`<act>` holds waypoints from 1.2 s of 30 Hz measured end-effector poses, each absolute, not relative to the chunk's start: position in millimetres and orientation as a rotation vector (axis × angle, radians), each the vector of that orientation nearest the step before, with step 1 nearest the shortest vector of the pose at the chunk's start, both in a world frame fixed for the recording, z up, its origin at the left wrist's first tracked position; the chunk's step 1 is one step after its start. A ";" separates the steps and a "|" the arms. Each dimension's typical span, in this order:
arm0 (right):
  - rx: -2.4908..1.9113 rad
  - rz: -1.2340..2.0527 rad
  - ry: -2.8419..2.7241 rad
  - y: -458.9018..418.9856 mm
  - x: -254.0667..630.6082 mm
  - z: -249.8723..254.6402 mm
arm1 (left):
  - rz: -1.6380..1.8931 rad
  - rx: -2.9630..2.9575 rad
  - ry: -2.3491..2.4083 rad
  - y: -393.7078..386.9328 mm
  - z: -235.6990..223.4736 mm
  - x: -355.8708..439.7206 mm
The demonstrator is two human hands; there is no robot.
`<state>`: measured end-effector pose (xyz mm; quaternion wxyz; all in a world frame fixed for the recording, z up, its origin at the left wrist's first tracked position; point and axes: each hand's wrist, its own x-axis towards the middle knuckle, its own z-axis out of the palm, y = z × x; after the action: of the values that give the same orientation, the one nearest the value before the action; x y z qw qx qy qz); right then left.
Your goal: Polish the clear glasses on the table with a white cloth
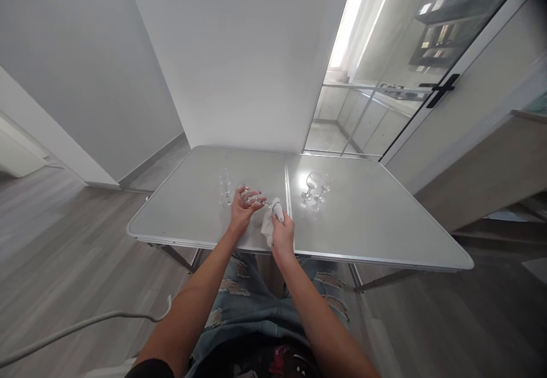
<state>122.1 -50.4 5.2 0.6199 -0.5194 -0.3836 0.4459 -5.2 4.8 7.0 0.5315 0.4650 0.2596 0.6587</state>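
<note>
My left hand (244, 208) grips a clear wine glass (253, 197) by its bowl, with the glass tilted on its side and its stem end toward the right. In my right hand (282, 234) is a white cloth (268, 225), bunched around the foot end of the glass, so the foot is mostly hidden. Both hands are above the near part of the table. Left of my left hand stands faint clear glassware (225, 187); its exact kind is hard to make out. To the right, a stemmed glass (313, 182) stands upright beside another stemmed glass (323, 187).
The folding table (363, 224) has a metal rim and a centre seam. A white wall (248, 70) rises behind it. A glass door (363, 99) with a black handle (443, 90) is at the right. A pale cable (94, 318) hangs at lower left.
</note>
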 end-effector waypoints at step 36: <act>-0.964 1.277 -0.640 -45.0 122.7 13.1 | 1.523 1.091 0.573 2.6 10.9 -5.1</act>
<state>122.7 -45.0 13.1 0.6513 -0.4244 -0.2818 0.5624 -5.1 2.6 10.9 0.5572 0.4624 0.2427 0.6456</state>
